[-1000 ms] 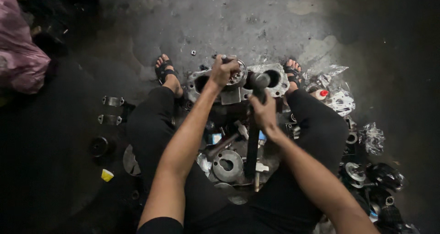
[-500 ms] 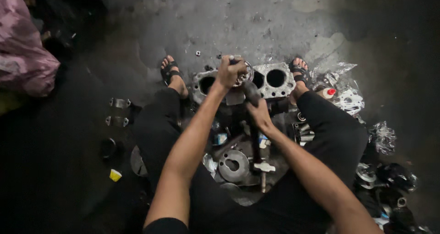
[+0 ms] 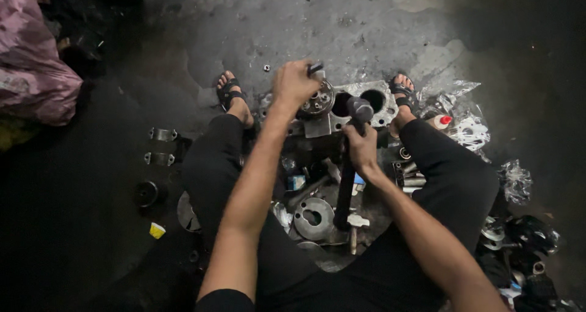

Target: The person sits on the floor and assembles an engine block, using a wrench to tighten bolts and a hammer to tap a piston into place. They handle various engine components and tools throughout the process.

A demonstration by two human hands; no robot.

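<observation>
Pink bag [image 3: 30,61], yellow scrap [image 3: 157,230]

The person sits on a dark concrete floor [image 3: 342,25] with both sandalled feet braced against a grey metal engine block [image 3: 360,101] with round bores. The left hand [image 3: 294,83] is closed around a small dark tool [image 3: 315,68] pressed on top of a round metal part [image 3: 318,101] seated in the block. The right hand [image 3: 360,147] grips the handle of a hammer [image 3: 353,141], its head raised just beside the round part. Between the legs lie a metal disc [image 3: 312,217] and loose parts. Two metal clamps [image 3: 162,146] lie near the floor's left side, a pink bag [image 3: 30,68] at the upper left corner.
</observation>
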